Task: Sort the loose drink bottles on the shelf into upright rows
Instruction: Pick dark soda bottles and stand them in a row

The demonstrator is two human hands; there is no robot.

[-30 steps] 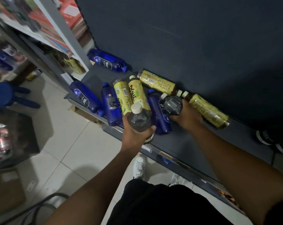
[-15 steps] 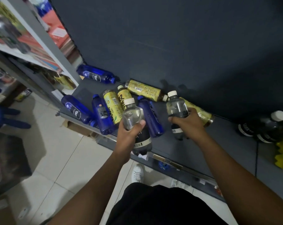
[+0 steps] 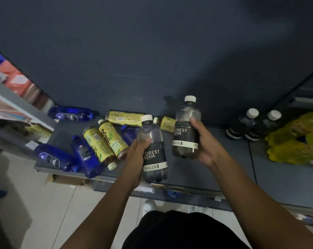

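My left hand grips a clear soda bottle with a black label and white cap, held upright above the shelf's front edge. My right hand holds a second, matching soda bottle upright a little higher and to the right. On the grey shelf to the left, several blue bottles and yellow tea bottles lie on their sides in a heap. Two more soda bottles stand upright at the back right.
Yellow packets lie at the far right of the shelf. A dark back panel closes the shelf behind. Another shelf unit with red packs stands at the left. Pale floor tiles and my white shoes lie below.
Both hands have lifted their soda bottles off the shelf, turned them upright and carried them rightward. The view has swung right, bringing the two standing soda bottles and yellow packets into sight.
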